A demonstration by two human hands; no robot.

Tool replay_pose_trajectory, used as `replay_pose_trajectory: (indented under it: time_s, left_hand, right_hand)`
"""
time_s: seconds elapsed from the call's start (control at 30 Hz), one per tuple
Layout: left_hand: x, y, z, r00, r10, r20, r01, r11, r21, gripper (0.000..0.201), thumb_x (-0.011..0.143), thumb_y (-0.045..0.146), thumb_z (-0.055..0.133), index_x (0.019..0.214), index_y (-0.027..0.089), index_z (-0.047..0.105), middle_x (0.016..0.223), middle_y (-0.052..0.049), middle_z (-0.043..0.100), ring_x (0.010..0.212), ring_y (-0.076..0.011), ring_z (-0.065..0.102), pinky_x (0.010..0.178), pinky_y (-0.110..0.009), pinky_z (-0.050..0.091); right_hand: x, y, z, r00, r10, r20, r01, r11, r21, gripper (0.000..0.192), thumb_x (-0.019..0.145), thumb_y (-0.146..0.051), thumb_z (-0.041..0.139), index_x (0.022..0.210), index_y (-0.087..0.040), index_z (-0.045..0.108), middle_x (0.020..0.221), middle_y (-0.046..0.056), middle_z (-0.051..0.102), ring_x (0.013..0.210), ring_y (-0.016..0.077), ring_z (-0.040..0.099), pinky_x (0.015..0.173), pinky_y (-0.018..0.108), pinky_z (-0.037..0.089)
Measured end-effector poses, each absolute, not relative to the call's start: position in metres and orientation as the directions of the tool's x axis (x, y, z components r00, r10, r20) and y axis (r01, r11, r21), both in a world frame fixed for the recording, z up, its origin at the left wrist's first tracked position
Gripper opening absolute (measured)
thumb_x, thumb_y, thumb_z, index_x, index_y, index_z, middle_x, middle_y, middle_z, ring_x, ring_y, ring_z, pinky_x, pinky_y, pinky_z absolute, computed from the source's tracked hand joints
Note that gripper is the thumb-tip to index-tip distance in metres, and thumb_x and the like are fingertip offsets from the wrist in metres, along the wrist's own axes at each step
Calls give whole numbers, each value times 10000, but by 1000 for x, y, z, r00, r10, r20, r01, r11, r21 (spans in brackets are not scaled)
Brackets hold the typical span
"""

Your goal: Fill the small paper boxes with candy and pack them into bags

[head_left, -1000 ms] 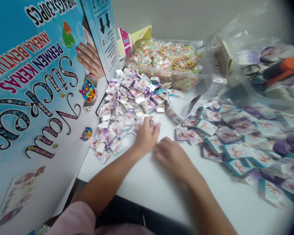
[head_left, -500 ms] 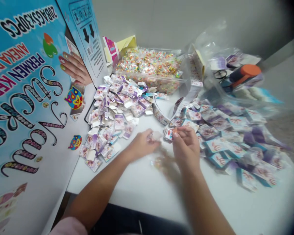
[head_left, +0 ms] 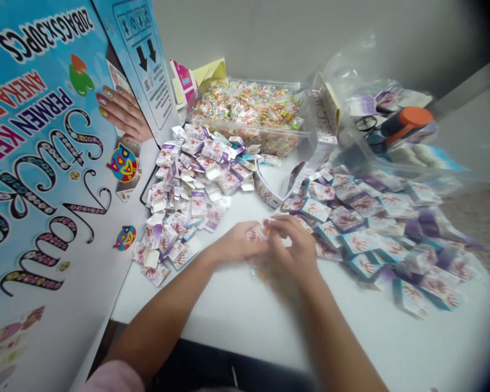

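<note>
My left hand (head_left: pixel 234 246) and my right hand (head_left: pixel 291 251) meet over the white table (head_left: pixel 245 316), both gripping one small purple-and-white box (head_left: pixel 256 233) between the fingertips. To the left lies a heap of open small boxes (head_left: pixel 190 185), some with flaps up. On the right spreads a pile of flat closed boxes (head_left: pixel 363 228) with a hand picture on them. My fingers hide most of the held box.
A big blue printed carton (head_left: pixel 44 163) stands along the left. At the back sits a clear tub of colourful sweets (head_left: pixel 249 111). Plastic bags (head_left: pixel 375 120) with scissors and an orange-topped tool (head_left: pixel 408 122) lie at the back right. A curved cardboard strip (head_left: pixel 269 193) stands between the piles.
My hands rose from the table surface, the right one picked up a small item, and now both have come together on the small box. The view swung left, then steadied.
</note>
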State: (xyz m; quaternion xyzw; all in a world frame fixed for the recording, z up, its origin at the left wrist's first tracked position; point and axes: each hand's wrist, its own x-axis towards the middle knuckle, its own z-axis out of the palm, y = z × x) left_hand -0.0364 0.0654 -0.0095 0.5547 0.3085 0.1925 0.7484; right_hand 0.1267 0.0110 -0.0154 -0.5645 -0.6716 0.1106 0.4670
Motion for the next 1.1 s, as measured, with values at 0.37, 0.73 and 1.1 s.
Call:
replay_pose_trajectory:
  time_s: [0.37, 0.73, 1.1]
  left_hand:
    - [-32, 64, -15, 611, 755, -237, 167, 170, 971, 425, 859, 582, 587, 861, 160, 545, 619, 25, 543, 479, -102, 504, 444, -219, 399]
    - [-33, 62, -18, 475, 879, -40, 415, -184, 891, 335, 899, 497, 555, 789, 181, 524, 622, 43, 544, 585, -108, 481, 561, -231, 313]
    - [-29, 58, -10, 482, 872, -79, 247, -49, 968, 426, 822, 588, 647, 822, 170, 568, 698, 19, 599, 646, -124, 535, 564, -225, 345]
  right_hand:
    - [126, 11, -17, 182, 845, 503, 688, 256, -679, 206, 872, -242, 612, 1076, -216, 599, 937, 48, 673, 779, 170, 628, 676, 301, 508]
    - [128, 13, -21, 14, 762, 648, 743, 426, -517, 278, 877, -108, 588, 1127, -219, 637, 1007, 68, 663, 864, 171, 642, 720, 302, 532]
    - [125, 9, -14, 230, 804, 548, 546, 360, -757, 102, 877, -172, 631, 936, -224, 696, 791, 7, 668, 652, 128, 583, 544, 258, 447]
